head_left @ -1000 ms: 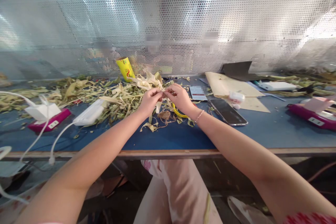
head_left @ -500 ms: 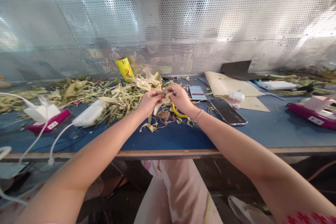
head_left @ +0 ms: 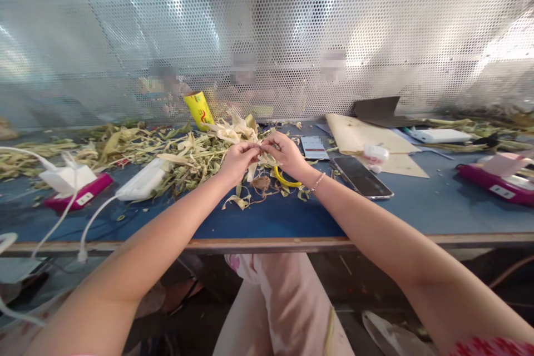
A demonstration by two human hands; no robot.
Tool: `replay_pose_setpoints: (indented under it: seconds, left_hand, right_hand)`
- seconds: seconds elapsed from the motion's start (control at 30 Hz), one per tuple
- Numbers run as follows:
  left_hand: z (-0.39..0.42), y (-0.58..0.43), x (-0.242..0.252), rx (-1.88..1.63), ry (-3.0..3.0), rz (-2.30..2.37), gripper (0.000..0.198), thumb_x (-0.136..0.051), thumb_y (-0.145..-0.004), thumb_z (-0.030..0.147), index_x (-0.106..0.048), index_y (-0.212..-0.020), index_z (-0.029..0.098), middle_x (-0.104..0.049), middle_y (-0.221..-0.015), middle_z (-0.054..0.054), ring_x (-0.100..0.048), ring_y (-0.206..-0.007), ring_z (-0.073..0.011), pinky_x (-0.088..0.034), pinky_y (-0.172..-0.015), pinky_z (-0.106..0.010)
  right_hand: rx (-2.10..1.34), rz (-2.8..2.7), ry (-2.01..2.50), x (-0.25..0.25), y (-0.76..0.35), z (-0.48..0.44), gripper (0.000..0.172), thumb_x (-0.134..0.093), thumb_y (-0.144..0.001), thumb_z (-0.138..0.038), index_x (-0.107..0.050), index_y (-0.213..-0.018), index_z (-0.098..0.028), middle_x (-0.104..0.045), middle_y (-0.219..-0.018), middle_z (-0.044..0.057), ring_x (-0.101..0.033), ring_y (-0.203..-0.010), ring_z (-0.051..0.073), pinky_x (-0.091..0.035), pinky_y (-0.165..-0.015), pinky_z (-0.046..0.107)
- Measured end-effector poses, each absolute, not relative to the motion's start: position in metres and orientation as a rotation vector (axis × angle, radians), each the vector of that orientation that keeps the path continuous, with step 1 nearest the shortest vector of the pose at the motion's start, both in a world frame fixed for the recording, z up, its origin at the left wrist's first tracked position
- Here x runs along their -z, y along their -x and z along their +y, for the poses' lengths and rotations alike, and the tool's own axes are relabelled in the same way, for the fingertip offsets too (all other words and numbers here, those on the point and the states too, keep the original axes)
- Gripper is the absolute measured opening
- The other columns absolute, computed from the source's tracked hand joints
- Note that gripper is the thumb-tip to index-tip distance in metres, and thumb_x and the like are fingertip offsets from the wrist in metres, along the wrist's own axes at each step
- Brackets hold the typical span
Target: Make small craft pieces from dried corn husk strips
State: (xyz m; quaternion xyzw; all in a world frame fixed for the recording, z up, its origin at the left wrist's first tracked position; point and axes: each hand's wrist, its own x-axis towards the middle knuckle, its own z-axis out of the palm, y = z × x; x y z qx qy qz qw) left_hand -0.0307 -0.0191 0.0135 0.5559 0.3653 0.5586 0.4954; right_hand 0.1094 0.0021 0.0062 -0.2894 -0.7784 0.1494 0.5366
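Observation:
My left hand [head_left: 242,158] and my right hand [head_left: 282,151] meet above the blue table, fingertips pinched together. Between them is a small piece of dried plant, mostly hidden by the fingers. Pale dried leaves [head_left: 236,129] lie just behind the hands, and a heap of greenish dried plant bits [head_left: 196,158] spreads to the left. Under my right wrist rests a yellow ring-shaped band [head_left: 286,179]. A tangle of brown twine [head_left: 261,182] lies in front of the fingers.
A perforated metal screen [head_left: 283,28] closes off the back. Left are a yellow tube [head_left: 198,110], a white power bank [head_left: 142,179] and a power strip [head_left: 81,192] with cables. Right are a card [head_left: 314,147], a phone [head_left: 362,177], brown paper [head_left: 354,133] and another power strip [head_left: 496,182].
My fingertips have shifted slightly and now press closer together, so the greenish piece between them shows less. My right wrist has moved a little, uncovering more of the yellow band.

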Motion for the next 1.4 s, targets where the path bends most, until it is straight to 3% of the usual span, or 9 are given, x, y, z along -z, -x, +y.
replay_pose_setpoints:
  seconds: [0.37, 0.63, 0.8, 0.97, 1.4]
  left_hand:
    - [-0.020, 0.030, -0.014, -1.313, -1.408, 0.886, 0.011, -0.062, -0.061, 0.022, -0.058, -0.062, 0.013, -0.048, -0.057, 0.003, -0.041, -0.052, -0.0048, -0.034, -0.052, -0.020]
    - [-0.016, 0.032, -0.009, -1.269, -1.456, 0.901, 0.012, -0.061, -0.062, 0.025, -0.057, -0.062, 0.013, -0.049, -0.059, 0.002, -0.043, -0.054, -0.0059, -0.036, -0.056, -0.021]
    - [-0.012, 0.038, -0.005, -1.264, -1.728, 0.987, 0.018, -0.057, -0.067, 0.031, -0.059, -0.069, 0.014, -0.053, -0.064, 0.001, -0.045, -0.059, -0.0085, -0.036, -0.058, -0.022]
    - [-0.013, 0.040, -0.007, -1.295, -1.935, 1.086, 0.018, -0.056, -0.070, 0.032, -0.059, -0.073, 0.014, -0.056, -0.068, 0.000, -0.049, -0.063, -0.0108, -0.037, -0.061, -0.023]
    - [-0.016, 0.042, -0.011, -1.311, -2.000, 1.016, 0.022, -0.055, -0.071, 0.036, -0.058, -0.072, 0.014, -0.057, -0.069, -0.001, -0.050, -0.064, -0.0113, -0.039, -0.063, -0.024]
  right_hand:
    - [-0.305, -1.954, 0.575, -0.005, -0.116, 0.006, 0.009, -0.051, -0.077, -0.019, -0.054, -0.069, -0.019, -0.053, -0.078, 0.003, -0.051, -0.080, 0.014, -0.042, -0.078, 0.031]
    - [-0.418, -1.956, 0.630, -0.008, -0.118, 0.005, 0.005, -0.056, -0.072, -0.019, -0.058, -0.067, -0.018, -0.055, -0.082, 0.003, -0.053, -0.080, 0.014, -0.044, -0.073, 0.031]
    - [-0.475, -1.903, 0.747, -0.011, -0.120, 0.003, 0.007, -0.062, -0.067, -0.021, -0.056, -0.068, -0.017, -0.055, -0.076, 0.002, -0.053, -0.075, 0.013, -0.044, -0.069, 0.030]
    - [-0.386, -2.022, 0.715, -0.013, -0.124, 0.003, 0.009, -0.057, -0.072, -0.021, -0.055, -0.064, -0.017, -0.052, -0.071, 0.001, -0.050, -0.071, 0.012, -0.041, -0.064, 0.027]
    - [-0.430, -2.042, 0.680, -0.011, -0.122, 0.002, 0.013, -0.054, -0.075, -0.024, -0.052, -0.064, -0.017, -0.050, -0.069, 0.000, -0.048, -0.070, 0.012, -0.039, -0.065, 0.026]
